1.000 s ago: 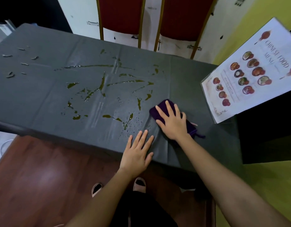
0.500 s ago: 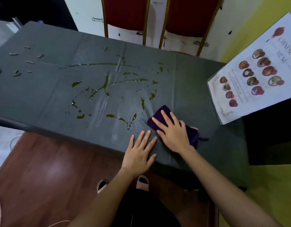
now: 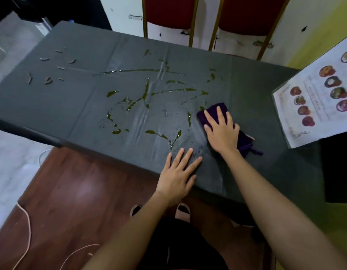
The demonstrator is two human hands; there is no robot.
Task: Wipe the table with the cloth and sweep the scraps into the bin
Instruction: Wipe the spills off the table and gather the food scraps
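Note:
A dark grey table [image 3: 81,106] carries streaks of greenish liquid [image 3: 147,90] across its middle and several small scraps [image 3: 47,79] at its far left. A folded purple cloth [image 3: 213,110] lies on the table's right part. My right hand [image 3: 221,129] presses flat on that cloth with spread, straight fingers. My left hand [image 3: 178,172] rests flat on the table's near edge, just left of the right hand, holding nothing. No bin is in view.
A laminated food menu [image 3: 321,98] leans at the table's right end. Two red chairs [image 3: 168,12] stand behind the far edge. A wooden bench or floor panel [image 3: 71,191] lies below the near edge, with a loose cord [image 3: 28,227] on it.
My right hand and the cloth slid slightly toward the near edge, then away again toward the spill. The left hand stayed flat on the edge. The camera view shifted a little.

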